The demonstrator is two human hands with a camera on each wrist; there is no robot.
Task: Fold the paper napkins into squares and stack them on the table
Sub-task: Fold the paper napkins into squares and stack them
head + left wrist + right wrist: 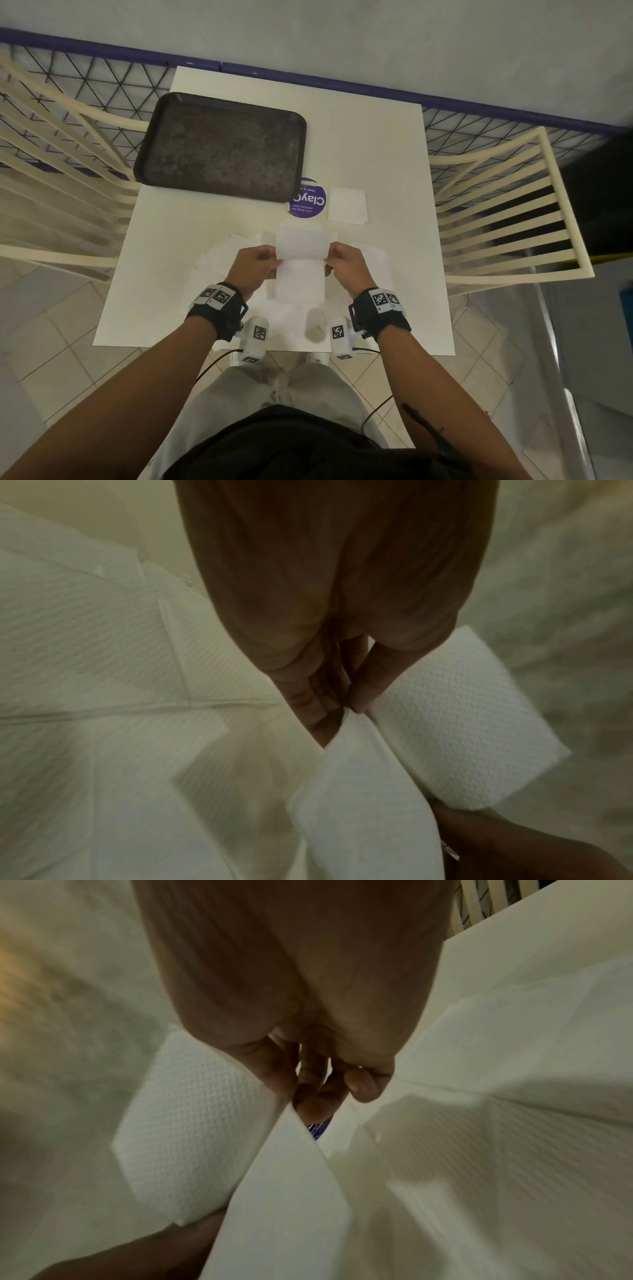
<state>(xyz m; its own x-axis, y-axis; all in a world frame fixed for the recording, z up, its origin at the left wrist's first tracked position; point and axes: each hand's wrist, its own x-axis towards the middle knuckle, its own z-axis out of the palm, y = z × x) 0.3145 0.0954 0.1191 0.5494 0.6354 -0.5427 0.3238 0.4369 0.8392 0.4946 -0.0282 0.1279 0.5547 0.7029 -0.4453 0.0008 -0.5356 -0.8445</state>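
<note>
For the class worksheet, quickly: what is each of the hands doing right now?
Left hand: pinches the left edge of the napkin.
Right hand: pinches its right edge.

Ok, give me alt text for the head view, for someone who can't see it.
Both hands, left and right, pinch the side edges of a white napkin, bending it over above a white table. Loose napkins lie underneath; one folded square sits beyond, by a purple sticker and a dark tray.
</note>
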